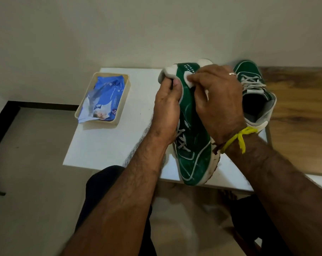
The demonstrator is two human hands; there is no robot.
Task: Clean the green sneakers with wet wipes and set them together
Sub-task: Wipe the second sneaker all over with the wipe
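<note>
Scuffed green sneaker (193, 126) (crumpled wipe (188, 81))

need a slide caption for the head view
Left hand grips green sneaker while right hand rubs its heel with a wet wipe.

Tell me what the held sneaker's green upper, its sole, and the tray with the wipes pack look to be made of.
Held sneaker: green upper looks like matte suede or canvas, with pale scuffs and no shine; which one cannot be told. Its sole: off-white rubber or foam, judging by the thick rounded, dirt-flecked edge. Tray: probably hard cream plastic, with thin, smooth, rigid walls. Wipes pack: glossy blue plastic film, crinkled.
</note>
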